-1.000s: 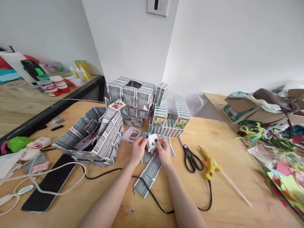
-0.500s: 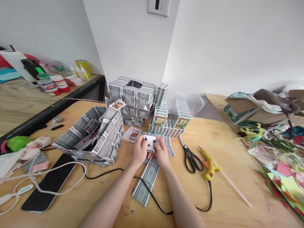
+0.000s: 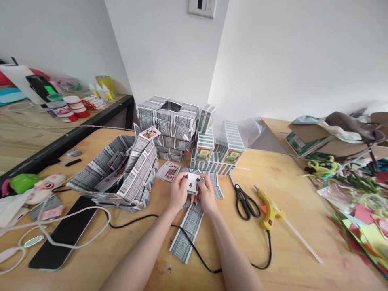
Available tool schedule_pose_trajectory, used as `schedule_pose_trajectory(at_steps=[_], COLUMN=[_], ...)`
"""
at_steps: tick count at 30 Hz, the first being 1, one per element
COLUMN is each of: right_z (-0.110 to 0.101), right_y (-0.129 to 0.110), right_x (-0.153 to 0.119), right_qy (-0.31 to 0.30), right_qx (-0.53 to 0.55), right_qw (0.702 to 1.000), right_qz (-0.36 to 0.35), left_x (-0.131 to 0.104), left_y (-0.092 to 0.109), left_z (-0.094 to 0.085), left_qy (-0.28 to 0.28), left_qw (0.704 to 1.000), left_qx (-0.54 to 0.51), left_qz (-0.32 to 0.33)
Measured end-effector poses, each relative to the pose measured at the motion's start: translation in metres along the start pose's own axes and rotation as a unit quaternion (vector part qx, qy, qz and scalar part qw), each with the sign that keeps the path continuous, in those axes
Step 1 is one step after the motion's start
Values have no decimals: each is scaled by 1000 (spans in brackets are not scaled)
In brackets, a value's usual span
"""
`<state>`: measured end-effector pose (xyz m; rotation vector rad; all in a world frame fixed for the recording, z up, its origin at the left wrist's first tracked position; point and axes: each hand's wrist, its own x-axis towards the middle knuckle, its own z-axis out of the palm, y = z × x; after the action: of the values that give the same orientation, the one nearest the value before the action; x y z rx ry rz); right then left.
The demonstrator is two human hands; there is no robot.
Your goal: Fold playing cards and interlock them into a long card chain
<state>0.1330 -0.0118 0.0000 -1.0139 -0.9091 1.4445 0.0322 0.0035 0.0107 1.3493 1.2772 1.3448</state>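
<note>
Between both hands a playing card (image 3: pixel 192 184) with a club on it faces up. My left hand (image 3: pixel 179 192) pinches its left side, thumb on top. At the card's right side, my right hand (image 3: pixel 205 193) grips it with fingers curled underneath. Under and in front of the hands lies a strip of joined grey-backed cards (image 3: pixel 185 238). Loose face-up cards (image 3: pixel 168 171) rest just left of the hands. A basket made of folded cards (image 3: pixel 142 173) holds more cards farther left. Behind it stands a box-like card structure (image 3: pixel 174 123).
Black scissors (image 3: pixel 245 204) and a yellow glue gun (image 3: pixel 270 212) lie on the right, its black cord crossing the card strip. Stacked card boxes (image 3: pixel 232 151) stand behind. A phone (image 3: pixel 65 234) and white cables lie left, coloured paper scraps (image 3: pixel 368 230) far right.
The card between my hands has tilted slightly, and the fingers of my right hand have shifted a little. Both hands still hold it in about the same place.
</note>
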Motion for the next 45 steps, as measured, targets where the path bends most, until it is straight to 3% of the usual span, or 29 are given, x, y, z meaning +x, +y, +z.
schedule_pose_trajectory(at_steps=[8, 15, 28, 35, 41, 45], right_z=[-1, 3, 2, 3, 0, -3], right_y=[-2, -4, -5, -6, -7, -3], right_x=[-2, -3, -4, -4, -6, -1], right_qy=[6, 20, 23, 25, 5, 6], right_qx=[-10, -23, -32, -32, -13, 48], right_qw=[1000, 999, 999, 999, 1000, 998], right_qz=[4, -7, -27, -18, -20, 32], left_x=[-2, -3, -5, -7, -4, -5], left_y=[2, -3, -9, -9, -9, -9], left_z=[0, 1, 4, 5, 3, 3], left_qy=[10, -9, 8, -3, 13, -2], left_qw=[999, 1000, 1000, 997, 1000, 1000], left_qx=[39, -15, -4, -54, 4, -11], left_qz=[20, -20, -20, -53, -16, 2])
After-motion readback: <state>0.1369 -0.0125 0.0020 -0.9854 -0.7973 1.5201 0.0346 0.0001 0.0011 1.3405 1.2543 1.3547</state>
